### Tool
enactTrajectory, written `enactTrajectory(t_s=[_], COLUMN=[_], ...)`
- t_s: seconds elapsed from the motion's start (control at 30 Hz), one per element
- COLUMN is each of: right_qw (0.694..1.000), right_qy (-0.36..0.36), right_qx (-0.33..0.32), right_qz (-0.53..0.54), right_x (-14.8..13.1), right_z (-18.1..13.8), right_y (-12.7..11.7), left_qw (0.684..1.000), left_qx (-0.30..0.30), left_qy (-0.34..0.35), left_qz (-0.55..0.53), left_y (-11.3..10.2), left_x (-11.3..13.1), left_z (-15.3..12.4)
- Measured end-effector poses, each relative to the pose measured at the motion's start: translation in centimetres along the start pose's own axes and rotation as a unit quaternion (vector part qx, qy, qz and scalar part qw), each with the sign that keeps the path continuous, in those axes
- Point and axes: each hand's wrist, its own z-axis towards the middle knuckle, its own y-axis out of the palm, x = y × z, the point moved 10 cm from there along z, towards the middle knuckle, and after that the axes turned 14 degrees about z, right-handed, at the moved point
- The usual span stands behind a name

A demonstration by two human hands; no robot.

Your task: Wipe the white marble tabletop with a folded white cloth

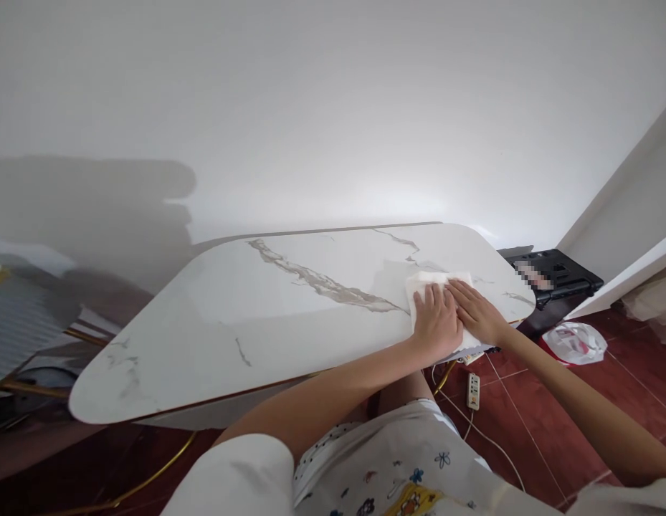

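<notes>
A folded white cloth [413, 287] lies on the right part of a white table [203, 344] with grey-brown marbling. My left hand [437, 322] presses on the cloth, its fingers bent and gripping into it. Beside it, touching its edge, my right hand [477, 312] rests with fingers stretched out flat over the cloth. Both palms face down, so their undersides are hidden. The front edge of the table runs just below my hands.
A plain wall [333, 115] stands behind the table. To the right are a black case [572, 276] and a white plastic bag [577, 344] on the red tiled floor [531, 408]. A power strip [473, 390] with a cable lies below. A ribbed pale object [21, 322] stands at left.
</notes>
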Motion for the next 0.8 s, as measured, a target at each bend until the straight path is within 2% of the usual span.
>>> enactTrajectory(t_s=[0.13,0.37,0.5,0.63,0.8], right_qw=[1.000,1.000,0.999,0.996,0.984], right_qy=[-0.005,-0.007,0.042,0.075,0.153], right_qx=[-0.002,-0.005,0.000,-0.027,-0.062], right_qz=[0.001,0.006,-0.017,-0.043,-0.068], right_x=[2.7,8.8,12.0,13.5,15.7], right_z=[1.4,6.5,9.4,12.3,15.8], right_y=[-0.2,0.2,0.4,1.0,2.2], left_qw=[1.000,0.999,0.998,0.996,0.995], left_qx=[0.005,0.031,0.035,0.031,0.035], left_qy=[-0.002,-0.038,-0.053,-0.073,-0.086], left_qz=[-0.011,-0.005,-0.020,-0.030,-0.037], left_y=[0.6,1.6,2.5,3.3,4.0], left_x=[-0.1,-2.6,-4.5,-6.5,-8.7], left_z=[2.6,8.5,11.7,14.2,16.5])
